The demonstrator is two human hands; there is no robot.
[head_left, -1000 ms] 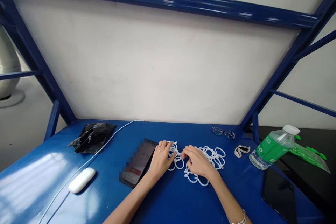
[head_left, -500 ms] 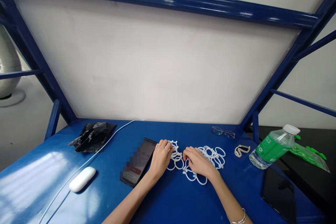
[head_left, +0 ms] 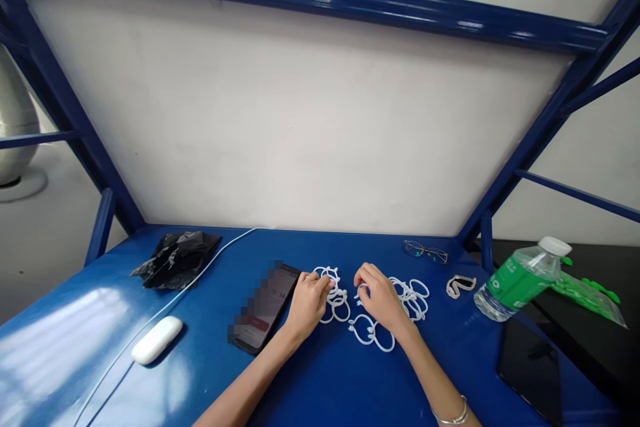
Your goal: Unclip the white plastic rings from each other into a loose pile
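Several white plastic rings [head_left: 373, 333] lie linked in a loose tangle on the blue table [head_left: 325, 380]. My left hand [head_left: 306, 303] rests on the left part of the tangle, fingers curled onto a small cluster of rings [head_left: 336, 293]. My right hand [head_left: 381, 297] pinches a ring at the tangle's middle, fingertips bent together. More rings [head_left: 414, 297] spread to the right of that hand. The two hands are a short gap apart.
A phone [head_left: 265, 307] lies just left of my left hand. A white case [head_left: 156, 340], a white cable [head_left: 200, 267] and a black bag [head_left: 175, 259] lie further left. Glasses [head_left: 426, 251], a small loop [head_left: 460, 285], a green-labelled bottle [head_left: 520, 278] and a dark tablet [head_left: 531, 370] are right.
My right hand has lifted slightly and shifted right, pulling rings away from the left cluster; a gap has opened between the hands. The left hand stayed in place.
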